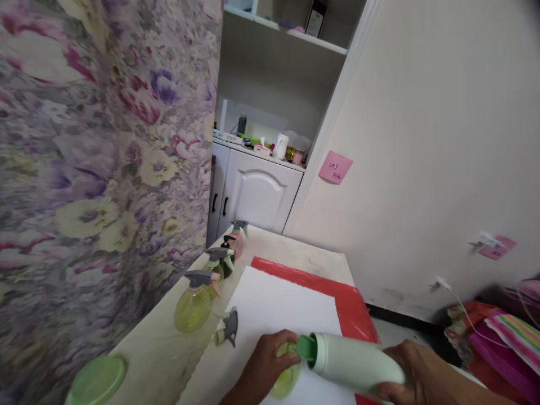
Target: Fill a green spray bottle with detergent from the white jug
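The left hand [264, 363] is gripping a green bottle [286, 376] on the white sheet [278, 306] while the right hand [415, 371], closed round a tilted flask [352, 360], is meeting its mouth, wanting steady alignment.

Matt pale-green plastic bottle [356, 360]; translucent, seemingly plastic sprayer [194, 304]; glossy red sheet [352, 306].

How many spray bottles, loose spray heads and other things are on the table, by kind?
Spray bottles with head on: 4
Open green bottle under left hand: 1
Loose spray head: 1
Pale green flask in right hand: 1
Green lid: 1
Total: 8
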`<state>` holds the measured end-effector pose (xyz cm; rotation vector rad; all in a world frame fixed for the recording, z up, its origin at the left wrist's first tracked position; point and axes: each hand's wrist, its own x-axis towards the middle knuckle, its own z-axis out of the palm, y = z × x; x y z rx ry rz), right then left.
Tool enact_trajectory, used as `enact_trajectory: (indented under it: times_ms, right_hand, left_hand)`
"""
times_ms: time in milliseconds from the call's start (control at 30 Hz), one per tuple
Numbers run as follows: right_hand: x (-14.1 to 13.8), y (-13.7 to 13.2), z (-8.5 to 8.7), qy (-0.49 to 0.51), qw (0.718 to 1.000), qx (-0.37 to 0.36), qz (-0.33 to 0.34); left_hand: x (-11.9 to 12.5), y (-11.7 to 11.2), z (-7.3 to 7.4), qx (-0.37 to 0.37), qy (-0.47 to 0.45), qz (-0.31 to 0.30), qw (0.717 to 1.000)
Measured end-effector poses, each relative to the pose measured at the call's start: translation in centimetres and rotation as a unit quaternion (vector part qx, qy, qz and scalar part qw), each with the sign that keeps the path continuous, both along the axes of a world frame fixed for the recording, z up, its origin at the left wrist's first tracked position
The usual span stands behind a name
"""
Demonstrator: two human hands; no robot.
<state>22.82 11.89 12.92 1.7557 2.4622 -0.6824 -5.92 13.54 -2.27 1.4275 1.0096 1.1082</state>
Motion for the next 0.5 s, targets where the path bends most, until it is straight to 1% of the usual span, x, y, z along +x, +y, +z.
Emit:
enact_trajectory:
  times_ms: [133,267,500]
  right_hand:
    - [-0.34,-0.03,0.33,-0.005,1.000,-0.009,0.006]
    - [-0.27,0.01,0.30,-0.003,1.000,-0.009,0.005]
    - [-0.05,0.06,0.18,-0.012,1.000,-0.009,0.010]
  left_hand:
    - [0.02,0.00,-0.21,0.004,-0.002,-0.003,1.000]
    - [0.05,-0.03,-0.28,0.002,0.004,-0.002,1.000]
    - [0.15,-0.11,0.16,-0.008,0.007,0.002,1.000]
